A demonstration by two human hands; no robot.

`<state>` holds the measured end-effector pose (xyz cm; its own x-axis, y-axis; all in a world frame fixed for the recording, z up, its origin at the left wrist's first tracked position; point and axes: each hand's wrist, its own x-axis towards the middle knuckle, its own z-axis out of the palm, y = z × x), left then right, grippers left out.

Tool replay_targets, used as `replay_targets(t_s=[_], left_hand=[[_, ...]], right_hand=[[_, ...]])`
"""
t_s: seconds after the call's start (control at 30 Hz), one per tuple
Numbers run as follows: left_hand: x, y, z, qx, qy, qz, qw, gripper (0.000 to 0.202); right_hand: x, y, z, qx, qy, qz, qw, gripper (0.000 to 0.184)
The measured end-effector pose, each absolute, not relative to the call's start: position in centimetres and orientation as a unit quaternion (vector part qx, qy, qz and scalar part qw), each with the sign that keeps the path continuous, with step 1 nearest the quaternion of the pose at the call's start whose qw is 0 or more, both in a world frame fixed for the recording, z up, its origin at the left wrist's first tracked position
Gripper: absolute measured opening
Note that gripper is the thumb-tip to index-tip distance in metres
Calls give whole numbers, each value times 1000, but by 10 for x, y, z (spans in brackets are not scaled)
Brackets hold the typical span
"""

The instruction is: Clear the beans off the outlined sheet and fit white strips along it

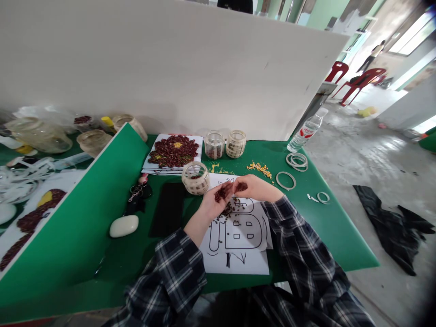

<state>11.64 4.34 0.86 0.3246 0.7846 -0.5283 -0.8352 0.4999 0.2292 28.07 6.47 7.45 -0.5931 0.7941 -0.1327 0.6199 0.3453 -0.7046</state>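
Observation:
My left hand is cupped palm-up and holds a small heap of dark red beans over a white sheet with a black outline drawing. My right hand reaches across to that palm, its fingertips pinched on a few of the beans. More red beans lie scattered on the drawing just below both hands. A woven-sided glass jar with beans in it stands just left of my left hand.
On the green table are a finished bean picture, two jars, yellow grains, white rings, a water bottle, a black phone, keys and a white oval object. A green divider stands at left.

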Motion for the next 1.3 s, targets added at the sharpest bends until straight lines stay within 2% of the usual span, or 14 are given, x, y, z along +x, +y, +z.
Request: replay_targets(t_s=[0.23,0.4,0.53,0.73,0.93,1.07,1.3], left_hand=[[115,46,0,-30,281,517,808,22],[115,45,-1,9,292,495,818,21],[115,42,1,15,312,449,837,21],[114,43,-3,1,280,463,841,19],[114,41,-7,-15,310,457,834,15],[115,40,-7,-18,312,473,824,16],[114,44,-5,-54,309,525,791,20]], right_hand=[[285,71,63,-468,-805,363,34,16],[285,71,67,-422,-791,434,90,15],[281,69,71,-418,-795,422,123,17],[282,65,78,-448,-794,376,166,22],[283,62,81,-487,-808,326,60,12],[282,63,78,-492,-803,332,58,14],[277,65,53,-508,-814,276,-57,14]])
